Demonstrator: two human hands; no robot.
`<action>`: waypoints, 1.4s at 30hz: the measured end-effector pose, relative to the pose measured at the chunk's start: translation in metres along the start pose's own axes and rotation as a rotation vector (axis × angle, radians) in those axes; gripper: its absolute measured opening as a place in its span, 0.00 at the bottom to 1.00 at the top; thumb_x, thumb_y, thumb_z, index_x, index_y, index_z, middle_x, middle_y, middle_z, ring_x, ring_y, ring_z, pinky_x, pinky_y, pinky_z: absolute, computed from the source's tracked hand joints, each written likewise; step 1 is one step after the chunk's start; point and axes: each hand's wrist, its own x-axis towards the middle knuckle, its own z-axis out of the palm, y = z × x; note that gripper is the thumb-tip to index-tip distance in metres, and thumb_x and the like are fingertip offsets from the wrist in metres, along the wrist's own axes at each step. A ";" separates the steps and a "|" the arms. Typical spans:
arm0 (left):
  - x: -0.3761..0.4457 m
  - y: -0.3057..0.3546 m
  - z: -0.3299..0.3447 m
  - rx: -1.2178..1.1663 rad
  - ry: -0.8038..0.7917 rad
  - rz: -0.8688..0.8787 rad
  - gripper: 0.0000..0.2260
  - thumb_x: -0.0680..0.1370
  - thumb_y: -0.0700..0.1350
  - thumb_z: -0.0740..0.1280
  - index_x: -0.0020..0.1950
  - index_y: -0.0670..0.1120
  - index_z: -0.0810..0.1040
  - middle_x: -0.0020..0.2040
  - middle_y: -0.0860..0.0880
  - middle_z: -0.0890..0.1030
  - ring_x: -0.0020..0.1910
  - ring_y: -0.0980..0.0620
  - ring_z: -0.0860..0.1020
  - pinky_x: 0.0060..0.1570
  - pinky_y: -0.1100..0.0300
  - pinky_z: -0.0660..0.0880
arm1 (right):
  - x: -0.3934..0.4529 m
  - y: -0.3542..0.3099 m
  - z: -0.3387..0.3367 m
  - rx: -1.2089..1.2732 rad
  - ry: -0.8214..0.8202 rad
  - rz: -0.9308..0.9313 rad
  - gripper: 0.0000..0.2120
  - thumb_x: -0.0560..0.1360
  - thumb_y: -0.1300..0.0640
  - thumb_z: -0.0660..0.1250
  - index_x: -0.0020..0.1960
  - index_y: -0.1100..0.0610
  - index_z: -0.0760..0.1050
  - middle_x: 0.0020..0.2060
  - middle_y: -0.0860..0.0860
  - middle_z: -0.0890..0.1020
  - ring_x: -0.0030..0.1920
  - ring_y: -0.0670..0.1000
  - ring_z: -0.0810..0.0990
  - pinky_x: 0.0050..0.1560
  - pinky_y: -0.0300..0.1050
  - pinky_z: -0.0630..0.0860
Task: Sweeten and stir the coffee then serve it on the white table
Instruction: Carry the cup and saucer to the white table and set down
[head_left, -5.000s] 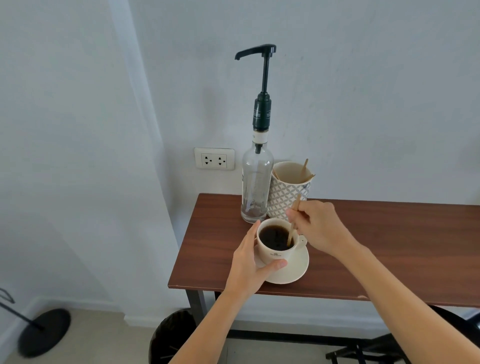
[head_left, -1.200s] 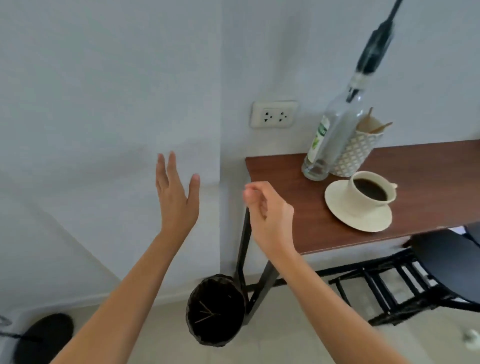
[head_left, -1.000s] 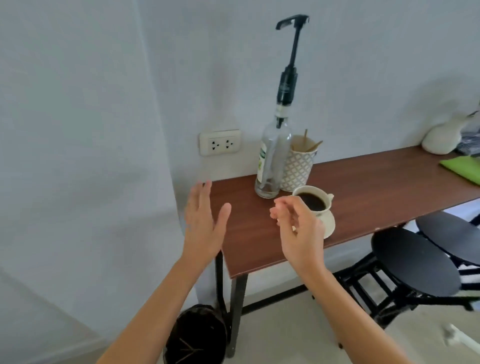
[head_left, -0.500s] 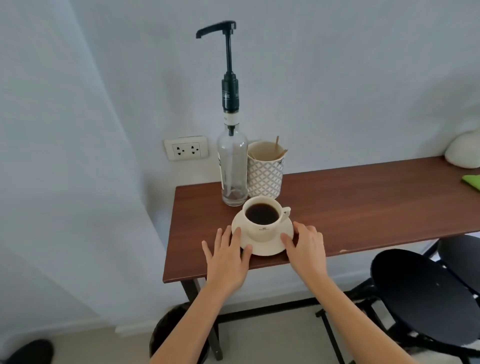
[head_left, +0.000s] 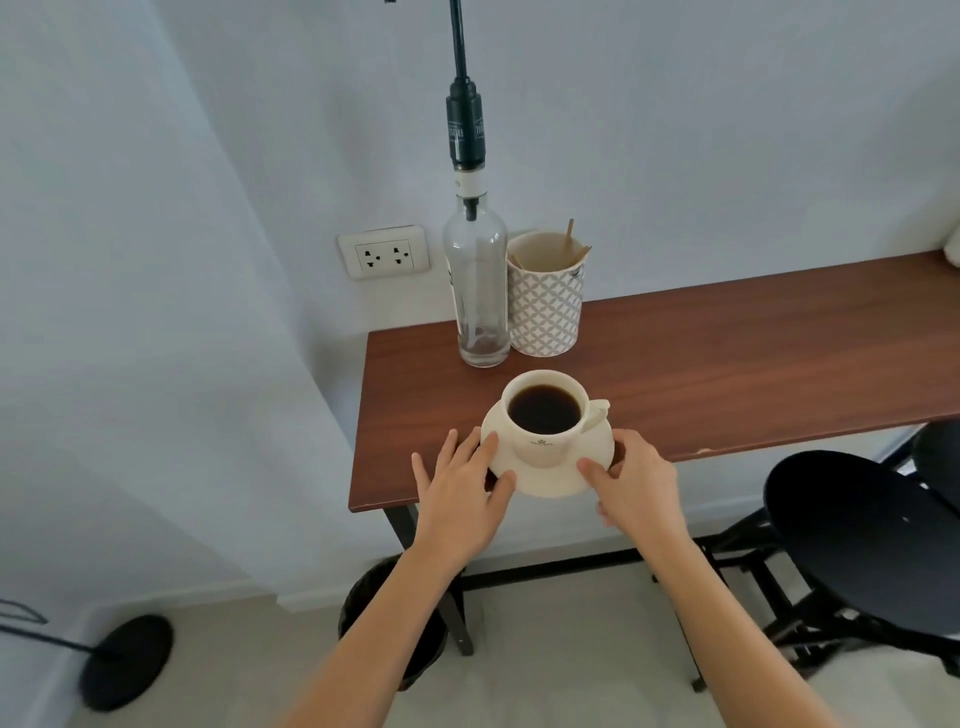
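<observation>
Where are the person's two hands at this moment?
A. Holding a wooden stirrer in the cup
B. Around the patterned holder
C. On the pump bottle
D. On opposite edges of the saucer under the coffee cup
D: the left hand and right hand touch opposite edges of the saucer carrying the coffee cup on the brown table.

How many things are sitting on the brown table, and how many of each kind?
Cups of coffee: 1
Saucers: 1
Pump bottles: 1
Patterned holders with wooden sticks: 1
Total: 4 things on the brown table. A white shape at the far right edge is cut off, so it is not counted.
</observation>
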 end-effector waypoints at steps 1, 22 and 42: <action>0.000 0.000 0.001 -0.004 0.002 0.000 0.25 0.84 0.58 0.56 0.81 0.54 0.60 0.82 0.53 0.60 0.83 0.47 0.50 0.76 0.36 0.38 | -0.001 0.000 -0.001 0.137 -0.045 0.036 0.21 0.77 0.57 0.70 0.67 0.55 0.70 0.45 0.50 0.82 0.36 0.51 0.87 0.34 0.45 0.83; -0.105 0.015 0.010 -0.656 0.200 -0.161 0.20 0.83 0.46 0.65 0.72 0.62 0.68 0.73 0.59 0.72 0.72 0.56 0.72 0.74 0.59 0.66 | -0.062 0.017 -0.024 0.820 -0.392 0.098 0.32 0.77 0.70 0.67 0.77 0.50 0.65 0.52 0.62 0.85 0.52 0.62 0.85 0.36 0.48 0.85; -0.419 -0.021 -0.058 -1.052 0.961 -0.677 0.25 0.81 0.34 0.67 0.78 0.44 0.68 0.70 0.47 0.76 0.46 0.57 0.87 0.42 0.62 0.83 | -0.282 -0.048 0.074 0.584 -1.230 -0.129 0.32 0.77 0.72 0.65 0.77 0.52 0.64 0.41 0.50 0.89 0.46 0.57 0.88 0.37 0.50 0.86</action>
